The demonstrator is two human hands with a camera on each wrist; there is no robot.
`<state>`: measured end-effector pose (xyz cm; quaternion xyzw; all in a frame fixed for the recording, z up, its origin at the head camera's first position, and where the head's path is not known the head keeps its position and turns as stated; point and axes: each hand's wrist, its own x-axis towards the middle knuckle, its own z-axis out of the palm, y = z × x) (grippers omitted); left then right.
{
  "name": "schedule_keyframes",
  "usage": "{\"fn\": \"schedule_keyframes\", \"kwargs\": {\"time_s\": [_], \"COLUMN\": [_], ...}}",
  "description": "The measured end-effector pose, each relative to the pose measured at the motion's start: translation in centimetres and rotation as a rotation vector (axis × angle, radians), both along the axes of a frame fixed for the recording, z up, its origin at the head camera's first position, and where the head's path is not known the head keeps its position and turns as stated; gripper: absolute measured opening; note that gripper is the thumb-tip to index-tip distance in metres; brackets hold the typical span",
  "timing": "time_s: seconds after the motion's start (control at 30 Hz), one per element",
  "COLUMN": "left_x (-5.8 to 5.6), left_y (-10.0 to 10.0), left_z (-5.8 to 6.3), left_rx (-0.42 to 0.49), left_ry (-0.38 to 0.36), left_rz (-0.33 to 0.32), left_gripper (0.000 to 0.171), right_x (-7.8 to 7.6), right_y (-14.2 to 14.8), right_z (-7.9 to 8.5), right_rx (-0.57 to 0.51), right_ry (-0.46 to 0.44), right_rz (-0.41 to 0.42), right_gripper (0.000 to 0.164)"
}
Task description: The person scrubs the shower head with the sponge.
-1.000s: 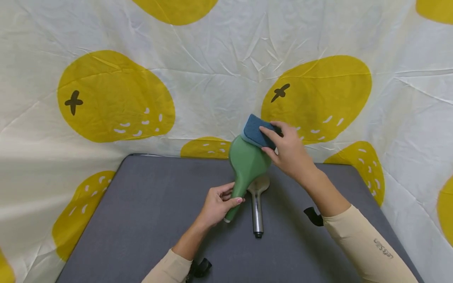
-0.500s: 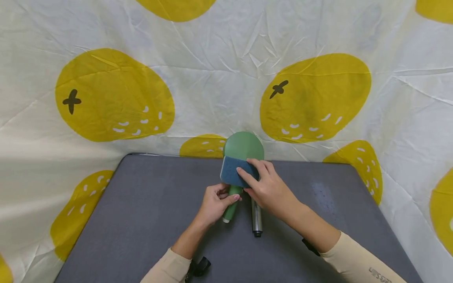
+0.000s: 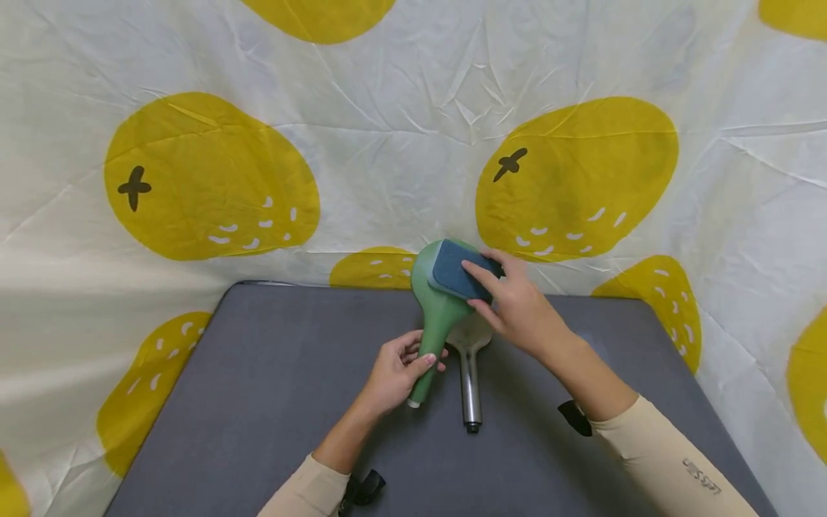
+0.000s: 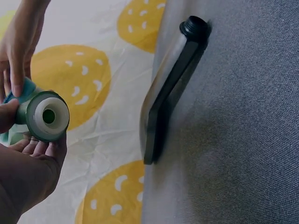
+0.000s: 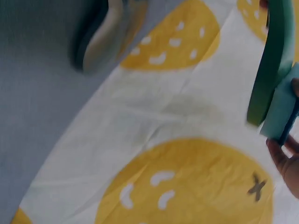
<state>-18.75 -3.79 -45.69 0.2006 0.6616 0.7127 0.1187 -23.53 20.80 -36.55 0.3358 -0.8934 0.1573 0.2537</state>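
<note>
My left hand grips the handle of a green shower head, its round head tilted up and away, back side toward me. The handle's open white threaded end faces the left wrist camera. In my right hand is a blue sponge, pinched between thumb and fingers and laid against the back of the green head. The right wrist view shows the sponge flat along the green shower head. Behind and below, a silver shower head lies on the grey table, its head partly covered by the green one.
The grey table meets a white cloth backdrop printed with yellow fruit shapes. Black straps show near the left forearm, and another black strap beside the right forearm.
My right hand has slid the sponge from the top edge of the green head down toward its neck, then back up to the head's right side. The left hand keeps its grip.
</note>
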Motion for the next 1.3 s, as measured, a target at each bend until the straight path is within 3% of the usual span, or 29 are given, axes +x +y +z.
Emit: {"fn": "schedule_keyframes", "kwargs": {"time_s": [0.23, 0.4, 0.67, 0.8, 1.0, 1.13, 1.3], "left_x": [0.0, 0.0, 0.0, -0.2, -0.3, -0.4, -0.4], "left_y": [0.1, 0.0, 0.0, 0.0, -0.1, -0.2, -0.4], "left_z": [-0.5, -0.7, -0.6, -0.7, -0.8, -0.8, -1.0], "left_rx": [0.039, 0.054, 0.056, 0.065, 0.116, 0.135, 0.127], "left_ry": [0.012, 0.028, 0.039, 0.035, 0.002, -0.004, 0.020], "left_rz": [-0.001, 0.001, 0.009, 0.012, 0.042, 0.050, 0.045], "left_gripper": [0.038, 0.037, 0.036, 0.037, 0.037, 0.038, 0.038], "right_x": [-3.0, -3.3, -1.2, 0.5, 2.9, 3.3, 2.7], "right_y": [2.5, 2.8, 1.6, 0.6, -0.7, -1.1, -1.0], "right_z": [1.3, 1.5, 0.3, -1.2, -3.7, -4.0, -3.2], "right_rx": [-0.075, -0.075, -0.037, -0.005, 0.029, 0.025, 0.014], "right_ry": [-0.088, -0.105, -0.029, 0.022, 0.081, 0.089, 0.071], "right_rz": [-0.038, -0.050, -0.020, 0.041, 0.101, 0.099, 0.084], "right_gripper": [0.058, 0.056, 0.060, 0.053, 0.057, 0.073, 0.071]}}
